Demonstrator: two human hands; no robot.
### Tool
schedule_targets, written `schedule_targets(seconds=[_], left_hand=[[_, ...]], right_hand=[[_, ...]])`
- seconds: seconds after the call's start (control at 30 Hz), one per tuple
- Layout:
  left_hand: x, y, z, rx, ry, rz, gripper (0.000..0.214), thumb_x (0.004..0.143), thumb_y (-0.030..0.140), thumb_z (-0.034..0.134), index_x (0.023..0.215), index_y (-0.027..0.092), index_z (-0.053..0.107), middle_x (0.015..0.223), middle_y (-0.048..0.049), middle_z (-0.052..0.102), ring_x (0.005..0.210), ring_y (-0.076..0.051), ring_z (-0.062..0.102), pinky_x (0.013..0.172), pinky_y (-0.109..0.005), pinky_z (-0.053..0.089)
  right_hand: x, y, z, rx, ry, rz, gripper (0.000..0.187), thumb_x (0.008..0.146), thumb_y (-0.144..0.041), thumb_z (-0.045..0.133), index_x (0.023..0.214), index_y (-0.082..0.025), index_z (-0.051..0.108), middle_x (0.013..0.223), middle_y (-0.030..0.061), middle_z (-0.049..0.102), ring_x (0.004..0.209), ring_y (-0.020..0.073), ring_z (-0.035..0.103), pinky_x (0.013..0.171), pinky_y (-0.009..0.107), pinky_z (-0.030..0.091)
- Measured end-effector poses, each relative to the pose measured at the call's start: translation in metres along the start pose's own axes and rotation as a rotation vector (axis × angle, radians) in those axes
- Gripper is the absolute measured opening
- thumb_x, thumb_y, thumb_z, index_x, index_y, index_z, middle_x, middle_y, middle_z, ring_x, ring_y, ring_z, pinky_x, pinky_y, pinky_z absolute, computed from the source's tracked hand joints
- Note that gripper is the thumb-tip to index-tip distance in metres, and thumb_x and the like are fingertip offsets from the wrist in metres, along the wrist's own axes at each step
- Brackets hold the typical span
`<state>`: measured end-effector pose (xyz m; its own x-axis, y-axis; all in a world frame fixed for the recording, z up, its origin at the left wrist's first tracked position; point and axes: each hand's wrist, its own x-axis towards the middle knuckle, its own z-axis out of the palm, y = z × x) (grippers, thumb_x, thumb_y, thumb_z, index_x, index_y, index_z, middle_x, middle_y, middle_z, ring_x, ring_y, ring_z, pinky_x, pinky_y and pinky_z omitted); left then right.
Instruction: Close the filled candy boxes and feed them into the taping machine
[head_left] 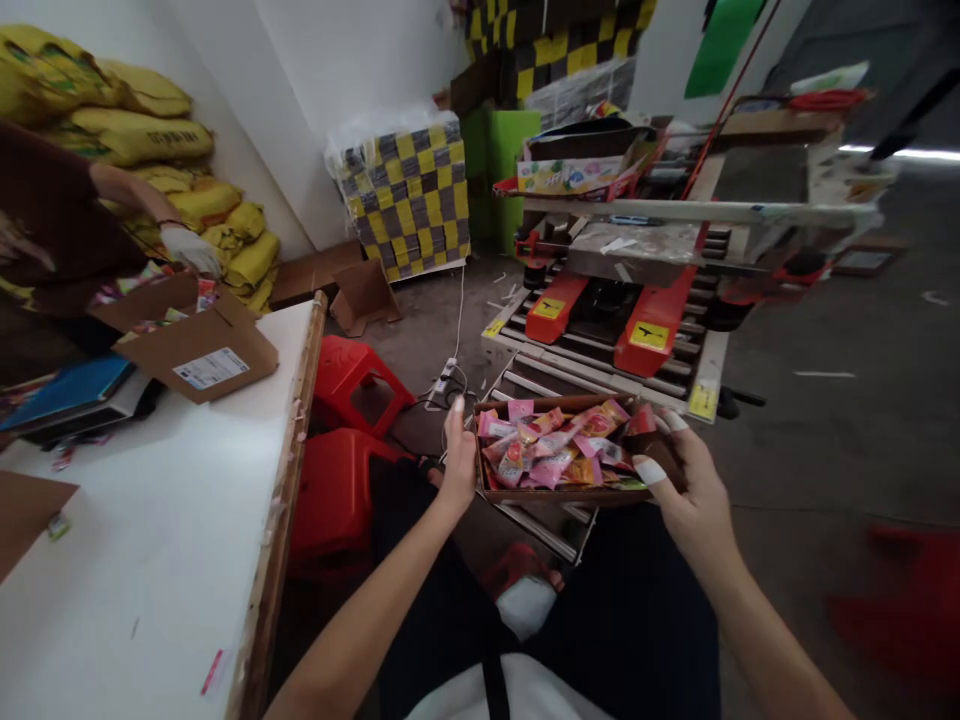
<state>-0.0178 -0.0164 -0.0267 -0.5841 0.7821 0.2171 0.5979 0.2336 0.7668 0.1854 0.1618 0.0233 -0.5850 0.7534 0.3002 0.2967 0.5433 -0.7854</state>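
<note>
Between my two hands is an open cardboard box [570, 494], held over my lap. Wrapped candies [551, 447] in pink, orange and red wrappers fill it. My left hand [459, 462] grips the box's left end, with the thumb up along the side. At the right end, my right hand [694, 480] is closed on the cardboard, white coverings on its thumb and a fingertip. The fingers under the box are hidden. Just beyond the box stands a roller conveyor [555, 375] with a carton-sealing machine [651, 322].
On my left is a white table [172, 540] bearing a carton [206, 345] and a blue folder [71, 390]. A co-worker's gloved hand [191, 250] is at that carton. Red stools [337, 500] stand beside the table. A power strip [445, 374] lies on the floor.
</note>
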Motion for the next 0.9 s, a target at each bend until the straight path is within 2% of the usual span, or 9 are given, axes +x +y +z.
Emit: schedule_targets(seconds=[0.1, 0.2, 0.27, 0.37, 0.5, 0.6, 0.7, 0.77, 0.9], left_hand=[[0.022, 0.028, -0.023, 0.11, -0.012, 0.341, 0.081, 0.089, 0.066, 0.022, 0.15, 0.02, -0.005, 0.157, -0.0148, 0.0, 0.145, -0.027, 0.003, 0.118, -0.048, 0.012], [0.037, 0.05, -0.021, 0.278, -0.291, 0.698, 0.083, 0.085, 0.067, 0.032, 0.15, 0.019, 0.012, 0.155, -0.0148, 0.016, 0.145, -0.027, 0.009, 0.118, -0.046, 0.01], [0.04, 0.057, -0.009, 0.336, -0.422, 0.784, 0.078, 0.089, 0.063, 0.031, 0.148, 0.013, 0.019, 0.153, -0.0155, 0.025, 0.144, -0.023, 0.013, 0.119, -0.042, 0.012], [0.043, 0.058, 0.008, 0.347, -0.519, 0.753, 0.073, 0.092, 0.056, 0.032, 0.145, 0.006, 0.025, 0.152, -0.0174, 0.024, 0.144, -0.021, 0.012, 0.118, -0.039, 0.018], [0.058, 0.054, 0.014, 0.319, -0.641, 0.641, 0.068, 0.09, 0.044, 0.047, 0.142, 0.003, 0.031, 0.15, -0.0195, 0.023, 0.143, -0.023, 0.016, 0.117, -0.039, 0.021], [0.077, 0.054, 0.011, 0.235, -0.728, 0.443, 0.051, 0.091, 0.03, 0.046, 0.134, 0.004, 0.044, 0.145, -0.0156, 0.036, 0.137, -0.017, 0.03, 0.112, -0.033, 0.026], [0.092, 0.055, 0.007, 0.087, -0.789, 0.308, 0.052, 0.096, 0.025, 0.016, 0.113, 0.012, 0.063, 0.12, -0.0084, 0.065, 0.114, -0.005, 0.057, 0.086, -0.017, 0.048], [0.093, 0.054, 0.006, 0.051, -0.795, 0.299, 0.054, 0.096, 0.022, 0.011, 0.122, 0.011, 0.057, 0.134, -0.0043, 0.054, 0.122, -0.004, 0.049, 0.095, -0.016, 0.041], [0.078, 0.046, 0.011, 0.129, -0.714, 0.381, 0.049, 0.093, 0.03, 0.045, 0.138, 0.013, 0.041, 0.147, -0.0097, 0.035, 0.138, -0.016, 0.029, 0.114, -0.033, 0.027]], right_hand=[[0.006, -0.012, -0.007, -0.162, -0.033, -0.107, 0.053, 0.084, -0.048, 0.054, 0.128, -0.018, 0.052, 0.123, 0.0125, 0.057, 0.114, 0.0274, 0.054, 0.099, 0.045, 0.046], [0.01, -0.015, -0.012, -0.25, -0.296, -0.253, 0.037, 0.091, -0.039, 0.043, 0.12, -0.022, 0.06, 0.119, 0.01, 0.061, 0.109, 0.0239, 0.058, 0.094, 0.041, 0.05], [0.014, -0.017, -0.014, -0.295, -0.484, -0.315, 0.037, 0.092, -0.033, 0.037, 0.119, -0.022, 0.06, 0.119, 0.0095, 0.062, 0.107, 0.0229, 0.058, 0.092, 0.041, 0.051], [0.023, -0.021, -0.013, -0.356, -0.649, -0.34, 0.037, 0.093, -0.028, 0.033, 0.116, -0.02, 0.061, 0.122, 0.0082, 0.061, 0.11, 0.0222, 0.056, 0.093, 0.039, 0.049], [0.045, -0.03, 0.003, -0.51, -0.712, -0.226, 0.036, 0.094, -0.023, 0.028, 0.098, -0.017, 0.063, 0.107, 0.0079, 0.065, 0.102, 0.0217, 0.058, 0.088, 0.035, 0.046], [0.058, -0.032, 0.025, -0.726, -0.624, -0.089, 0.031, 0.094, -0.022, 0.029, 0.096, -0.014, 0.06, 0.101, 0.0116, 0.063, 0.093, 0.0234, 0.06, 0.075, 0.033, 0.043], [0.063, -0.03, 0.044, -0.857, -0.528, -0.069, 0.026, 0.093, -0.022, 0.032, 0.1, -0.013, 0.056, 0.101, 0.0145, 0.061, 0.089, 0.0263, 0.059, 0.071, 0.035, 0.038], [0.061, -0.027, 0.05, -0.885, -0.486, -0.088, 0.025, 0.094, -0.021, 0.032, 0.098, -0.012, 0.055, 0.098, 0.015, 0.06, 0.088, 0.0271, 0.058, 0.071, 0.036, 0.035], [0.05, -0.02, 0.049, -0.849, -0.323, -0.175, 0.026, 0.094, -0.019, 0.031, 0.102, -0.012, 0.055, 0.1, 0.0142, 0.058, 0.091, 0.0273, 0.054, 0.077, 0.037, 0.033]])
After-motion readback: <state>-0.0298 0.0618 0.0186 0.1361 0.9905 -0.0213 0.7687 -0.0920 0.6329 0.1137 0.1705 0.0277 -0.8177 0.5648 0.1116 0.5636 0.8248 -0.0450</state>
